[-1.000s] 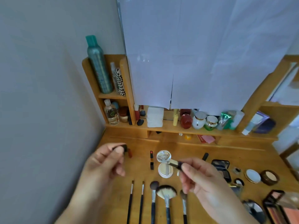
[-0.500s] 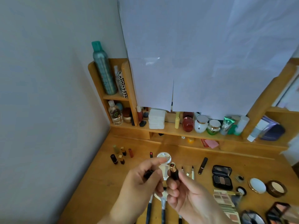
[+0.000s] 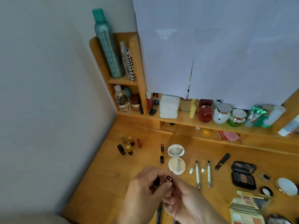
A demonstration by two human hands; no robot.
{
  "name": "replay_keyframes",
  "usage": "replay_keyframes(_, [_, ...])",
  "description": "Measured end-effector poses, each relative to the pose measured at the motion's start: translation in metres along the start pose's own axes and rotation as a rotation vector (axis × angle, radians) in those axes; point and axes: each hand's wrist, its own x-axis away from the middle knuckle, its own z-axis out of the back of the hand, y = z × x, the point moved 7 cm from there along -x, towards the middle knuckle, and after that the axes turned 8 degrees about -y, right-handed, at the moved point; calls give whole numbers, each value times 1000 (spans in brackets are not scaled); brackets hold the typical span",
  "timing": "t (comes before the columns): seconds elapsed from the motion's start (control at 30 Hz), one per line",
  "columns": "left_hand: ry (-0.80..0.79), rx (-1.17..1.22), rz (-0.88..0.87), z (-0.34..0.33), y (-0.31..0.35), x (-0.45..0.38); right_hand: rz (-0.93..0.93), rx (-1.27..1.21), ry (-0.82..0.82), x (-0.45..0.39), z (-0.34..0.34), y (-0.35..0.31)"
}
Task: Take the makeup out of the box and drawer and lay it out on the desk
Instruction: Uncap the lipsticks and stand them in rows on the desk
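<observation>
Right now both hands are working one lipstick above the tabletop at about six o'clock: the right hand is pinching its open tube in its fingers, while the left hand is gripping what looks like its dark cap. Uncapping seems to be the step in hand; next, both parts need laying down beside the lipsticks at ten o'clock.

Home dressing corner: my wooden desk sits against a plain grey wall, with a built-in shelf unit holding a tall teal spray bottle, jars and a stack of cotton pads. Laid out before me: lipsticks, an open cushion compact, eyeliner pens and eyeshadow palettes. White paper sheets hang above the shelf.
</observation>
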Motion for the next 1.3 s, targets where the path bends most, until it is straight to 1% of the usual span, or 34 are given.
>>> replay_keyframes(0.07, [55,-31,32,10,-30,-12,-3,-15,95,-19,17,6])
replay_keyframes(0.17, [133,3,202,22,-91,-39,20,17,315,-39,52,14])
replay_keyframes(0.23, [152,16,253,24,-126,-63,49,146,437,-44,74,14])
replay_keyframes(0.33, [113,8,240,16,-165,-101,103,413,593,-45,98,6])
replay_keyframes(0.43, [89,-41,228,3,-204,-129,177,643,672,-40,111,0])
replay_keyframes(0.5, [63,-56,233,-6,-224,-140,218,695,678,-39,118,-3])
replay_keyframes(0.6, [40,-76,224,-15,-243,-150,184,624,624,-46,126,-4])
replay_keyframes(0.67, [36,-77,226,-19,-250,-155,205,629,638,-47,129,-4])
replay_keyframes(0.73, [24,-72,224,-23,-254,-159,234,625,648,-48,130,-4])
replay_keyframes(1.0, [-3,-59,190,-29,-258,-164,212,575,636,-54,135,2])
replay_keyframes(1.13, [11,-69,249,-22,-254,-153,202,540,642,-57,131,1])
replay_keyframes(1.2, [42,26,280,-18,-248,-136,221,519,629,-62,128,-1])
replay_keyframes(1.27, [56,242,284,-18,-235,-115,248,531,593,-74,122,-5])
replay_keyframes(1.3, [32,335,280,-22,-229,-106,267,553,571,-80,118,-7])
